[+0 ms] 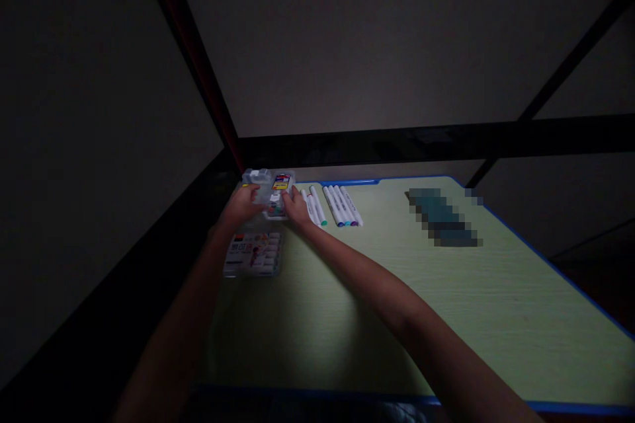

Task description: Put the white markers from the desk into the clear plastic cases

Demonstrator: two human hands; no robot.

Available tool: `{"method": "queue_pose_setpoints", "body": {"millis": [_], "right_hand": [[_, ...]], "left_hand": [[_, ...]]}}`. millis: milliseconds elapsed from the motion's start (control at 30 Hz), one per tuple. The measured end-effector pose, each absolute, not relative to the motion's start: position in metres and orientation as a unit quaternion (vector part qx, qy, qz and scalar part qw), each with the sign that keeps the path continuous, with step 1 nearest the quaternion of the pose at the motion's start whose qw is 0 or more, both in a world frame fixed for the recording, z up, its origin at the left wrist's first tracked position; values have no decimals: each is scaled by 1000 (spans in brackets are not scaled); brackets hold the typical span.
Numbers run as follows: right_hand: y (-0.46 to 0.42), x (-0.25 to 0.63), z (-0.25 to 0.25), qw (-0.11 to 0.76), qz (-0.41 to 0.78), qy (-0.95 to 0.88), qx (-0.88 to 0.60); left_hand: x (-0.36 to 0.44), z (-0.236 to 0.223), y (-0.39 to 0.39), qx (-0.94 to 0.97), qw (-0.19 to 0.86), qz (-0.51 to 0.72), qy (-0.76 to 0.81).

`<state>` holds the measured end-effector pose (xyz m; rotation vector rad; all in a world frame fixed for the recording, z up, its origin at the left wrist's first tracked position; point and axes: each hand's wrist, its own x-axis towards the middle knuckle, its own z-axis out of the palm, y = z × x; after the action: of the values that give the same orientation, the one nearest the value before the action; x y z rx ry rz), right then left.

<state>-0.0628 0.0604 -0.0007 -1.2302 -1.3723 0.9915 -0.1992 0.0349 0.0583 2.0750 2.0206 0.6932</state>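
At the far left of the table, a clear plastic case (264, 195) with a small yellow and dark label is between my hands. My left hand (240, 206) grips its left side, thumb and fingers bent over the edge. On the other side my right hand (296, 207) has its fingers closed on the case's right part. Some coloured bits show inside the case, too dim to name. Just right of my right hand lie white markers (316, 206) with coloured ends. Beside them is a row of several more white markers (342, 206) with blue and purple ends.
A second clear case of markers (252, 255) with a printed label lies nearer me, under my left forearm. On the right is a blurred-out dark teal object (439, 217). The pale green table (387, 324) has blue edges; a wall stands behind it.
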Motion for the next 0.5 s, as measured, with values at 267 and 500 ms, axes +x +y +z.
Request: {"method": "queue_pose_setpoints", "body": {"millis": [267,500], "right_hand": [[59,-62,-4,496,418,-564,-511],[56,-60,1,485,433,-562,-511]], "left_hand": [[-204,52,20,628,-49,101,770],[-197,53,22,604,-42,54,794]]}}
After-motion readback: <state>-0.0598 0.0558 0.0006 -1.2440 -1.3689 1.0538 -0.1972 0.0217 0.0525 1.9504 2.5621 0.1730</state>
